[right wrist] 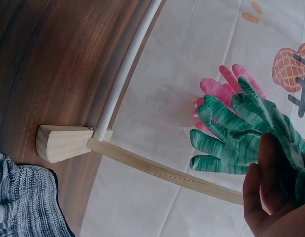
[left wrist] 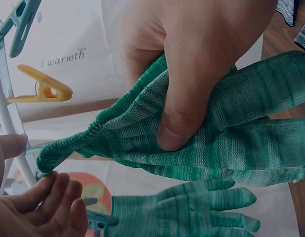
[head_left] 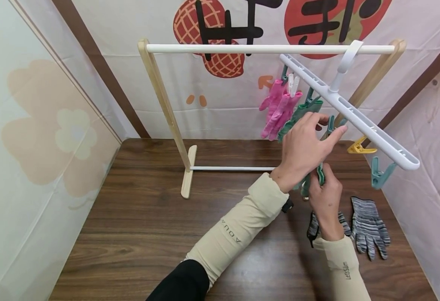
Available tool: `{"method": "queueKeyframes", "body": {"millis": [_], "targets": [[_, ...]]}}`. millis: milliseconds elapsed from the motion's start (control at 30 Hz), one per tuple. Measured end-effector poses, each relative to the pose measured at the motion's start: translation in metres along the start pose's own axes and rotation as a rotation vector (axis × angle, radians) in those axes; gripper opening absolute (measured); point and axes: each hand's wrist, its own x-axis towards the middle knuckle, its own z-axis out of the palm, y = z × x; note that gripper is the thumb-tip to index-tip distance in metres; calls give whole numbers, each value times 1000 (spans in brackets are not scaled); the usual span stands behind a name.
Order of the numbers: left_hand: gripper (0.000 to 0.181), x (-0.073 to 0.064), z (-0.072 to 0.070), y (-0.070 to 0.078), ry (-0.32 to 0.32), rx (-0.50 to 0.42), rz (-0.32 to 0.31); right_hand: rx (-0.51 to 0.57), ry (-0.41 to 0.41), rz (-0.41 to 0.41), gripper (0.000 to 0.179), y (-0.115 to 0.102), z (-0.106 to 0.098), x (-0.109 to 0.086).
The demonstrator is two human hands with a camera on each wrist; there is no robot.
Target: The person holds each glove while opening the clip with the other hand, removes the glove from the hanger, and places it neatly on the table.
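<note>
My right hand (head_left: 326, 194) grips a green striped glove (left wrist: 137, 133), with the thumb pressed over it. The glove's cuff reaches up to a teal clothespin (head_left: 330, 124) under the white hanger (head_left: 355, 113). My left hand (head_left: 302, 142) pinches that clothespin between thumb and fingers, just beside the cuff; the clip's jaws are mostly hidden. Another green glove (left wrist: 182, 210) hangs from a neighbouring clip. Behind it, pink gloves (head_left: 280, 108) hang from clips at the hanger's far end. In the right wrist view, the right hand (right wrist: 271, 192) is partly cut off.
The hanger hooks over the top bar (head_left: 242, 49) of a wooden rack (head_left: 165, 104). A yellow clothespin (head_left: 360, 145) and a teal clothespin (head_left: 381, 172) hang at its near end. Grey striped gloves (head_left: 370, 225) lie on the brown table (head_left: 148, 251) at the right.
</note>
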Motion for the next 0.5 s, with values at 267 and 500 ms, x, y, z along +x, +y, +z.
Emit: {"method": "queueKeyframes", "body": {"millis": [267,500], "targets": [[33,5,1,1,43,28,-1,15,-11,-5,18,-2,-2,-1],[29,6,1,0,98,32,55,38,-11,-2,23,-3,-4,-2]]}}
